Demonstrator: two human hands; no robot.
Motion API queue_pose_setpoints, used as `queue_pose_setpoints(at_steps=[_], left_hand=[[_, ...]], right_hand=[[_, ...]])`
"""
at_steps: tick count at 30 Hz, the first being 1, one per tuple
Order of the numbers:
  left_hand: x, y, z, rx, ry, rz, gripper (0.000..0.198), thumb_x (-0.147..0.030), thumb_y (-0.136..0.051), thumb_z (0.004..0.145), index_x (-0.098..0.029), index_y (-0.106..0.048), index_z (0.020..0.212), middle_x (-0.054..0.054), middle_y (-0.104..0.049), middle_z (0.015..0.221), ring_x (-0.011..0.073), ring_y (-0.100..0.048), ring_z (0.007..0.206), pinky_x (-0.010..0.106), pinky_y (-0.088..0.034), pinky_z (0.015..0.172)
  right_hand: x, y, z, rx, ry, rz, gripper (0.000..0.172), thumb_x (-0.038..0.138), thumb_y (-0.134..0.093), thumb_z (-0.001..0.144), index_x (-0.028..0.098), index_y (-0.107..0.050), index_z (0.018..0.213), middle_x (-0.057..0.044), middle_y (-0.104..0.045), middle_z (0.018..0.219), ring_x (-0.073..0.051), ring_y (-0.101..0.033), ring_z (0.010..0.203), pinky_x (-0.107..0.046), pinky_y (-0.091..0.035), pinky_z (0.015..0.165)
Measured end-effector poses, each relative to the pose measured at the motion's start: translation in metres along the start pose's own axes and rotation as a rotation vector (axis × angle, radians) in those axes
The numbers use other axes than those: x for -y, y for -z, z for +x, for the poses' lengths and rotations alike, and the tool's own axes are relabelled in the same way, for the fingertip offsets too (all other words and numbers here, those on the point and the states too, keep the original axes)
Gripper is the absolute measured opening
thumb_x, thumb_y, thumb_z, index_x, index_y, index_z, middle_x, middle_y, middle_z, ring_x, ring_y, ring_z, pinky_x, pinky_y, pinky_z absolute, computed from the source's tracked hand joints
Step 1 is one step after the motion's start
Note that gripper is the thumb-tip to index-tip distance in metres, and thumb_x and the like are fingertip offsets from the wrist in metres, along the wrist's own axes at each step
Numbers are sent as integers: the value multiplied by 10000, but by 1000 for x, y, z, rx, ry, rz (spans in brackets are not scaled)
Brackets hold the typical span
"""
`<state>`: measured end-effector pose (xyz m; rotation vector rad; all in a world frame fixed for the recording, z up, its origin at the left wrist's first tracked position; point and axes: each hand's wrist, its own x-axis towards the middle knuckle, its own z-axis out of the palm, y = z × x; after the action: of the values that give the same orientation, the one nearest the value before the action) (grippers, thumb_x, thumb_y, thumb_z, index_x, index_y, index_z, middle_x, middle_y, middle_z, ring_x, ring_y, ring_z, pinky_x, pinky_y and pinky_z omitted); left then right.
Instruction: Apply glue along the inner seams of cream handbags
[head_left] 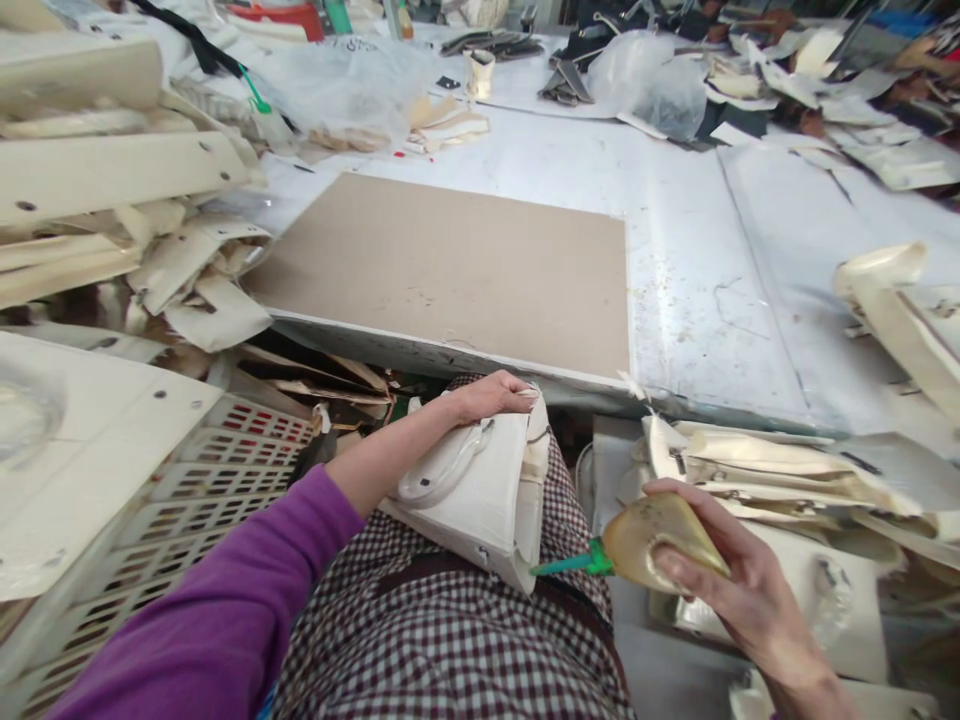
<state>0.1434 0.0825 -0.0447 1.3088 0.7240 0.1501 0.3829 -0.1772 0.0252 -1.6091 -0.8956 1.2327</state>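
Note:
A cream handbag [469,500] with a curved handle lies across my lap, on a checked apron [420,640]. My left hand [491,397] grips the bag's far end, fingers closed over its edge. In my right hand [739,575] is a yellowish squeeze glue bottle [660,545], with my thumb pressed into its side. Its green nozzle [566,563] points left, and the tip is at the bag's near open edge. Whether the tip touches the edge I cannot tell.
A brown board [465,270] lies on the white table [690,270] ahead. Cream bag pieces [112,180] are piled at left above a plastic crate [225,470]. More cream bags [787,480] are stacked at right. Plastic bags and scraps cover the table's far side.

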Motion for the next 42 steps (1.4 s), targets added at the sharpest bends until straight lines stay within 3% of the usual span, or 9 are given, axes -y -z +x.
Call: queue_pose_setpoints(at_steps=[5,11,16,22,28,30,37,40,42], left_hand=[[1,0,0,5,-13,38,483,-589,-786,669,-127,-647,702,-15,-506,635,112,-390,571,239,-257,552],[2,0,0,19,-33,70,447,-565,-761,704,-135,-640,702,-13,-512,657,119,-410,596,247,-276,573],[-2,-2,-1,13,-39,72,413,-523,-746,691,-153,-572,635,-27,-465,618,105,-360,567,242,-241,550],[-4,-4,-1,7,-37,64,381,-493,-740,675,-154,-573,626,-25,-470,611,106,-361,562,243,-241,543],[-3,-4,1,0,-45,66,391,-491,-742,675,-161,-544,608,-33,-439,608,101,-345,564,242,-227,544],[-3,-4,1,-1,-45,64,395,-495,-737,676,-164,-533,609,-40,-418,597,96,-325,550,241,-216,540],[-2,-5,0,9,-35,59,412,-515,-738,675,-171,-520,611,-41,-412,591,96,-321,539,243,-219,535],[-1,-5,0,6,-37,66,433,-536,-735,682,-172,-510,613,-43,-405,597,95,-315,544,246,-211,541],[-1,-4,1,5,-43,73,452,-551,-738,695,-172,-507,613,-43,-399,601,96,-314,552,248,-207,548]], right_hand=[[-2,-3,-1,-41,5,-15,456,432,-889,799,316,-730,1211,-8,-769,987,-236,-720,839,-238,-593,716],[1,1,20,-159,197,-98,415,372,-910,780,313,-758,1161,-17,-773,998,-213,-731,835,-204,-596,687],[14,1,23,-109,299,-132,384,312,-902,780,347,-771,1139,9,-788,1007,-176,-735,827,-172,-589,738],[12,11,20,95,218,-134,409,324,-889,820,359,-756,1205,6,-788,1000,-193,-750,807,-196,-603,714],[3,3,28,-145,224,-108,422,342,-912,785,333,-750,1174,-13,-756,1056,-203,-724,892,-197,-594,702],[2,1,29,-159,233,-102,427,333,-922,768,327,-754,1160,-13,-757,1057,-192,-722,884,-187,-589,717],[3,17,20,190,81,-74,457,321,-898,818,329,-742,1247,-26,-788,1044,-218,-757,848,-225,-608,753],[-3,21,17,182,53,-52,464,341,-904,808,310,-749,1244,-33,-784,1018,-239,-751,851,-239,-612,730],[-6,19,17,107,46,-46,459,367,-906,801,301,-750,1227,-33,-773,982,-223,-724,778,-218,-593,612]])
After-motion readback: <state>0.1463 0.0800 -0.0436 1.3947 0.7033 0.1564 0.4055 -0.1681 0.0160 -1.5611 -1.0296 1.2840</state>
